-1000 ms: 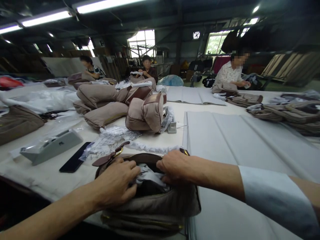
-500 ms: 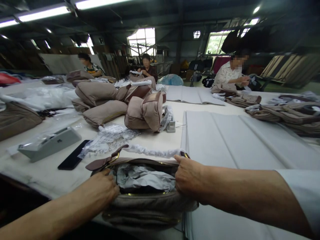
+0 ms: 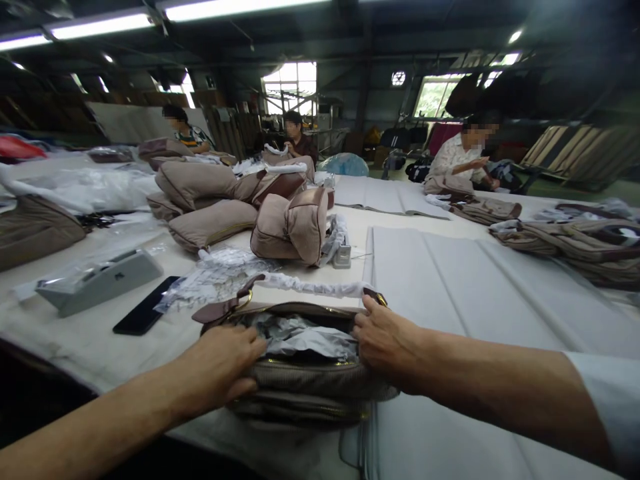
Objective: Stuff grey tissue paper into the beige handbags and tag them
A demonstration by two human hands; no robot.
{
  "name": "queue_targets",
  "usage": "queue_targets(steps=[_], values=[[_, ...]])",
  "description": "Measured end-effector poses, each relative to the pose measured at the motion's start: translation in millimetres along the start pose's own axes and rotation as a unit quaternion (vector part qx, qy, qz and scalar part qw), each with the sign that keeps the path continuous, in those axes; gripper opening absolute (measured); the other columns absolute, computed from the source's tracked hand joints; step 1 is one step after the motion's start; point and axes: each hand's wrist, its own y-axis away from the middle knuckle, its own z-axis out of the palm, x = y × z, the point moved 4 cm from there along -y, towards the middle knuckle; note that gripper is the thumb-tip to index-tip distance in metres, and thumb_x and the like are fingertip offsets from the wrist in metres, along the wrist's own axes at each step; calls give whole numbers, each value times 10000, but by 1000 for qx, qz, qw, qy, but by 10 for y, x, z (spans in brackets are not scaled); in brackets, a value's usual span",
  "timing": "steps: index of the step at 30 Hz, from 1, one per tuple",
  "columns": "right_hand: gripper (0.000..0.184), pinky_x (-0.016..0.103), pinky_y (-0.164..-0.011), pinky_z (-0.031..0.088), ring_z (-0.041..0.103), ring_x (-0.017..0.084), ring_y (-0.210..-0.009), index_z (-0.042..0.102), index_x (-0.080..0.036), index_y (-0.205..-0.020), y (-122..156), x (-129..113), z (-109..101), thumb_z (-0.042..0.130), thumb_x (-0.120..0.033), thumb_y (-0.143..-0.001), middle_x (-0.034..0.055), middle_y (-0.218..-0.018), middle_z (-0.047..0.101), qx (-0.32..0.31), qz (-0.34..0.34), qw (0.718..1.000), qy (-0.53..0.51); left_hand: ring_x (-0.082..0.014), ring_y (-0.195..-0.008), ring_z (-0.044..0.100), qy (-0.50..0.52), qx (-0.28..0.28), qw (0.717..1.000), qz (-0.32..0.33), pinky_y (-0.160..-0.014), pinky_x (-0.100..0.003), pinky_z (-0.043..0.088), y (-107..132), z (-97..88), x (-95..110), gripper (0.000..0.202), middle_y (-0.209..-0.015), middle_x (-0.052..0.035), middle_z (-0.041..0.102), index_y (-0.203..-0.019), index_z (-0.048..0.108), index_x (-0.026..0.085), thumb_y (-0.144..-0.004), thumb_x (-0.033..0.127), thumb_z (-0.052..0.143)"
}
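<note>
A bag (image 3: 305, 383) sat at the near edge of the table (image 3: 85, 350), with paper (image 3: 305, 339) in it. The left hand (image 3: 220, 367) held its left end, the right hand (image 3: 387, 343) its right end. A phone (image 3: 145, 313) lay to its left, sheets (image 3: 475, 287) to its right, and more bags (image 3: 235, 207) behind.

Bag workshop; stacked handbags (image 3: 235, 200); seated workers (image 3: 463, 160); long table (image 3: 90, 347)

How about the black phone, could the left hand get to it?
Probably yes. The left hand holds the left end of the bag, and the phone lies flat on the table just to its left, with nothing between them.
</note>
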Motion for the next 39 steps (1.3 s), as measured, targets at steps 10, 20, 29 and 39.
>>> queue_targets(steps=[10, 20, 29, 39], values=[[99, 459, -800, 385, 618, 250, -654, 653, -167, -696, 32, -102, 71, 697, -128, -616, 92, -650, 665, -125, -40, 985, 112, -213, -651, 611, 30, -16, 985, 171, -603, -309, 461, -344, 115, 426, 140, -744, -48, 655, -753, 635, 171, -747, 309, 610], [179, 436, -940, 419, 631, 222, -805, 595, -253, -993, 550, -70, -103, 573, -237, -816, 38, -806, 680, 332, -32, 943, 18, -269, -814, 628, 177, 97, 965, 168, -703, -356, 473, -487, -208, 529, 333, -886, -88, 667, -949, 654, 160, -814, 449, 556], [317, 317, -677, 517, 591, 205, -820, 586, -192, -966, 532, 330, 517, 490, -474, -856, 70, -947, 597, 426, 293, 778, -356, -105, -486, 500, 732, 42, 678, -61, -440, -214, 394, -925, -101, 758, 218, -632, 11, 511, -769, 576, 124, -813, 299, 455], [331, 363, -897, 456, 512, 247, -1132, 504, -191, -1161, 509, 157, 899, 411, -389, -913, 104, -1174, 559, 519, 300, 646, -474, -86, -566, 417, 784, 89, 612, -42, -556, -226, 330, -970, -3, 986, 321, -606, 36, 478, -715, 595, 120, -692, 436, 646]])
